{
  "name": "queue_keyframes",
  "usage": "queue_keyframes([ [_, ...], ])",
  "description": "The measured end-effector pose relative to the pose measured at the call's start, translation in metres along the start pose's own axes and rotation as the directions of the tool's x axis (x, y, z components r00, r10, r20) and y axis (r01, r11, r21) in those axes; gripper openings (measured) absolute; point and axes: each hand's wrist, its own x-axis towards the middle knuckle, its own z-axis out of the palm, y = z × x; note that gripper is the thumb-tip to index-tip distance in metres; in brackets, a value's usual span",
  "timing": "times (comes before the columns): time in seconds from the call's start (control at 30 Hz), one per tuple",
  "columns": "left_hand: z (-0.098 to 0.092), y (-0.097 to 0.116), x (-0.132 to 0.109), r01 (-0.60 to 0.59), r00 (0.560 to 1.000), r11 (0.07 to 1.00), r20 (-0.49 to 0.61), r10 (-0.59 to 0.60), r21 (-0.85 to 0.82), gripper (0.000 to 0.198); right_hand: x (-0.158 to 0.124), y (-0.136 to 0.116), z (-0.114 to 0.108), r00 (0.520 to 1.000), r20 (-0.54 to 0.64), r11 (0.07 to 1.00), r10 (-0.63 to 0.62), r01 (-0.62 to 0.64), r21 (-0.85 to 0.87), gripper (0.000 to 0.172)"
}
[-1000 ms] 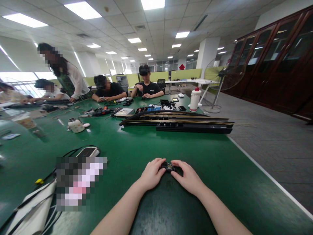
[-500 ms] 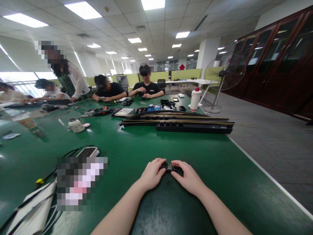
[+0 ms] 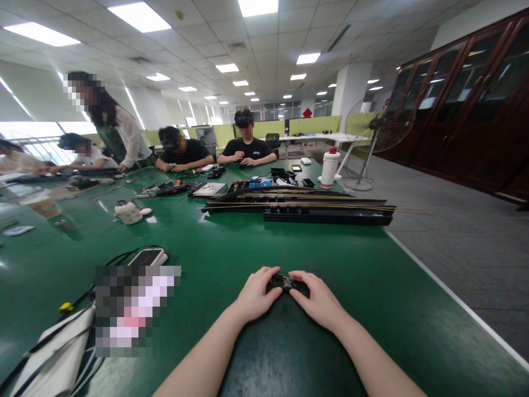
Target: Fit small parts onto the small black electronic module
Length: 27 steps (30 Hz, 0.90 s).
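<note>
A small black device (image 3: pixel 285 283) sits low over the green table, with greenish and metallic parts showing on its upper side. Its exact kind is too small to make out. From the left, the thumb and fingers of my left hand (image 3: pixel 257 291) close around one end of it. My right hand (image 3: pixel 320 296) grips the opposite end between thumb and fingers. Both hands rest near the table surface, and parts of the device are hidden behind the fingertips.
Long black rails with thin brass-coloured rods (image 3: pixel 326 215) lie across the table beyond my hands. A white bottle (image 3: pixel 329 170) with a red top stands behind them. To the left are a phone-like device (image 3: pixel 149 257), cables and a small white jar (image 3: pixel 128 212). Several people work farther off.
My hands stay nearly still; the black device between them has shifted or tilted slightly. The standing person at the left has moved their head a little to the right.
</note>
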Motion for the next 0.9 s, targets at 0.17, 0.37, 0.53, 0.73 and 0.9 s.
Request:
queue_keyframes([
  [0.17, -0.001, 0.0017, -0.0007, -0.005, 1.0, 1.0, 0.005, 0.005, 0.005, 0.045, 0.0003, 0.002, 0.0002, 1.0, 0.01, 1.0, -0.008, 0.007, 0.008, 0.034],
  [0.37, -0.0006, 0.0017, 0.0, -0.033, 0.999, 0.999, -0.008, 0.033, 0.0, 0.038, 0.0007, 0.0023, -0.0001, 1.0, 0.018, 1.0, -0.01, 0.01, 0.009, 0.033],
  [0.53, 0.0011, -0.001, 0.0001, -0.037, 0.999, 0.998, -0.025, 0.036, -0.045, 0.038, -0.0005, 0.0017, 0.0003, 1.0, 0.009, 1.0, -0.019, 0.019, -0.009, 0.032],
  [0.73, 0.0015, -0.0023, -0.001, -0.029, 0.999, 0.993, -0.049, 0.024, -0.116, 0.046, -0.0005, -0.0032, -0.0012, 0.997, 0.023, 0.997, -0.068, 0.068, -0.022, 0.024],
  [0.9, 0.0007, -0.0015, -0.0012, -0.037, 0.999, 0.993, -0.03, 0.034, -0.109, 0.052, 0.0001, -0.0063, -0.0018, 0.997, 0.018, 0.997, -0.076, 0.077, -0.027, 0.021],
])
